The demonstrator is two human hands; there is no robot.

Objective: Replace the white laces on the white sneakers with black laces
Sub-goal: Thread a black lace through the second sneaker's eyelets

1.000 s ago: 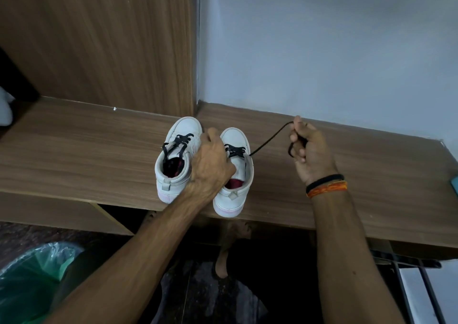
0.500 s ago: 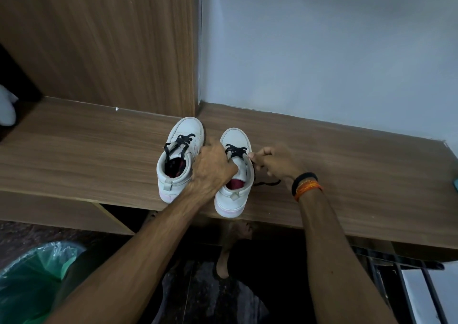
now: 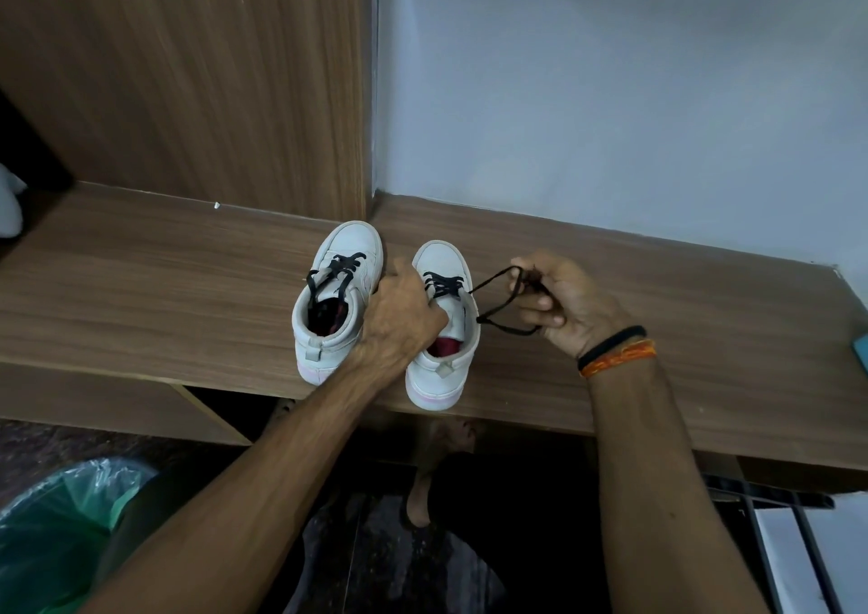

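Nearest us, low on the left, sits a green plastic bin liner [image 3: 61, 533], and beyond it both our forearms reach up to the wooden shelf [image 3: 681, 345]. Our left hand [image 3: 399, 322] is curled around the inner collar of the right sneaker [image 3: 444, 327], pinning it to the board, fingers wrapped over the edge near the tongue. Our right hand [image 3: 559, 303], wrist banded in black and orange, pinches the loose end of the black lace [image 3: 493, 284], which runs in a loop from the upper eyelets out to the fingertips, with a second strand trailing back low to the shoe's side. Just beside it, the left sneaker [image 3: 336, 298] already wears black lacing across the front, its upper eyelets apparently not yet threaded. No white laces are in sight, so we judge this is the lacing stage on the second shoe, partway up. To do it well, we'd keep that left hand firm so the shoe doesn't skid, draw the slack through evenly, keep the lace flat rather than twisted, and check both free ends match before the next eyelet. Furthest off stand the wood panel [image 3: 188, 73] and the pale wall [image 3: 610, 87].
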